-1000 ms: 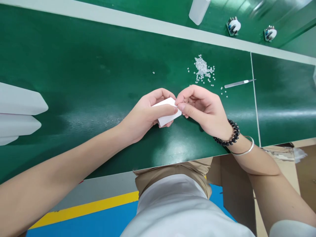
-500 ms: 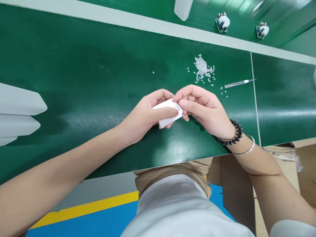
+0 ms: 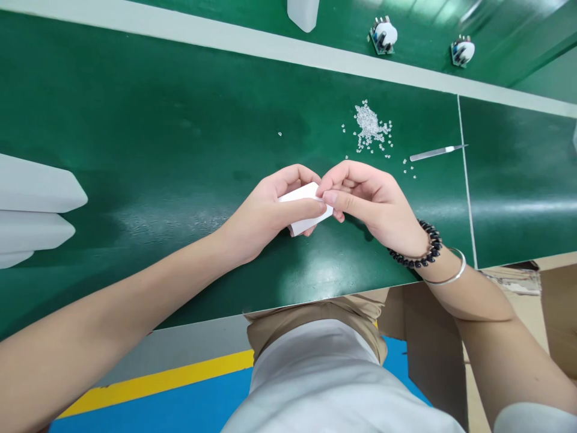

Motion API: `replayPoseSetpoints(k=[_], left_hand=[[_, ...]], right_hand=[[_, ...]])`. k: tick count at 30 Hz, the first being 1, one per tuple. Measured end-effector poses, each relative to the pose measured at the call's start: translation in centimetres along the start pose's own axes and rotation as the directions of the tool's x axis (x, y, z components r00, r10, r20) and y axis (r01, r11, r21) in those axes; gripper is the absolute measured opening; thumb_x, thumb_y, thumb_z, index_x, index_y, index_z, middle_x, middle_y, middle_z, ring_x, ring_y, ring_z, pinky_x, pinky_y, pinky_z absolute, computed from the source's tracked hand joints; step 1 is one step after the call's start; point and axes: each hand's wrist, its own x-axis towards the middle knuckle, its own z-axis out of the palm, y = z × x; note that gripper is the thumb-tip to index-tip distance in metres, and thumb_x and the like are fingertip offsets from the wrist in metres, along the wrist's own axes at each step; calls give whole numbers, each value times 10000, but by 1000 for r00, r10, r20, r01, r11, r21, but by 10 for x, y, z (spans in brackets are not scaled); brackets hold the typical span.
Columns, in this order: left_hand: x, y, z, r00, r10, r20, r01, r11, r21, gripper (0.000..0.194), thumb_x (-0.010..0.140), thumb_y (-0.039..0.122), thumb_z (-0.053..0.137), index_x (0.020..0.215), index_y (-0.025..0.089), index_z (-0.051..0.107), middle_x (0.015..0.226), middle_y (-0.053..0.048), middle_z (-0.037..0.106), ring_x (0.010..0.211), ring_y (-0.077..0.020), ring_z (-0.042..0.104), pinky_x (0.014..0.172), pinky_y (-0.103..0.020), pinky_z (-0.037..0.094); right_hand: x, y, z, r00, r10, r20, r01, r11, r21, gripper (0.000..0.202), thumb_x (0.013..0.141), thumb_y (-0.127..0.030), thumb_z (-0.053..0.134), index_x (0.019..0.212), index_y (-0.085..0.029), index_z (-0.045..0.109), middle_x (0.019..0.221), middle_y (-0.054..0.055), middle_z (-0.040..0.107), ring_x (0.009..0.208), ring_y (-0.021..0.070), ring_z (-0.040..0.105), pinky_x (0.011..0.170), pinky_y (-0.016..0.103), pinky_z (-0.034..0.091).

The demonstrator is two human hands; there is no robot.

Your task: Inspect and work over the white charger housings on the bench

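My left hand (image 3: pixel 274 207) is wrapped round a small white plastic casing (image 3: pixel 303 193), its thumb lying along the near side. At the casing's right end, my right hand (image 3: pixel 372 201) has thumb and forefinger pinched together; whatever lies between those fingertips is hidden. Beyond the hands, a pile of small clear pieces (image 3: pixel 369 124) lies on the green table, with several strays around it. To its right rest tweezers (image 3: pixel 435 153), or a similar slim metal tool, pointing right.
Large pale-grey casings (image 3: pixel 38 183) are stacked at the left edge. Past the light divider strip (image 3: pixel 252 39), a white casing (image 3: pixel 303 13) and two small circuit boards with white domes (image 3: pixel 383 35) stand on a green surface. Cardboard (image 3: pixel 433 355) is below the table's front edge.
My right fingertips have shifted slightly left, onto the end of the white casing. Beyond the divider, the white casing and both circuit boards have moved left. My left hand has barely moved.
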Motion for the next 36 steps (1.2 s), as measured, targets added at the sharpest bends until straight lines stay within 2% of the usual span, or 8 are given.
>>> replayPoseSetpoints(k=[6, 10, 20, 36], left_hand=[[0, 0, -1, 1000, -3, -8, 3, 1000, -6, 224, 762, 218, 711, 893, 168, 536, 786, -23, 660, 570, -103, 557, 497, -209, 413], [1, -1, -1, 1000, -4, -6, 4, 1000, -6, 225, 766, 217, 712, 896, 167, 536, 794, -24, 666, 575, -103, 564, 500, -212, 415], [0, -1, 0, 1000, 12, 7, -12, 1000, -13, 206, 772, 209, 711, 876, 168, 538, 772, -9, 681, 561, -101, 565, 497, -214, 407], [0, -3, 0, 1000, 11, 14, -11, 1000, -4, 220, 777, 216, 705, 904, 170, 531, 800, -24, 694, 569, -103, 556, 496, -217, 403]], right_hand=[[0, 1, -1, 998, -58, 9, 59, 997, -43, 83, 907, -198, 677, 871, -132, 645, 761, -10, 609, 625, 56, 531, 562, 172, 454], [0, 0, -1, 999, -33, 5, 33, 998, -45, 106, 898, -213, 693, 853, -133, 641, 754, -10, 613, 622, 56, 533, 561, 171, 457], [2, -1, -4, 998, 58, 30, -60, 995, 75, 115, 888, -196, 698, 834, -122, 630, 745, -9, 603, 616, 51, 523, 570, 168, 451], [3, 0, -3, 998, 58, 33, -60, 995, 80, 135, 871, -209, 723, 897, -130, 617, 742, -29, 587, 607, 41, 525, 550, 159, 449]])
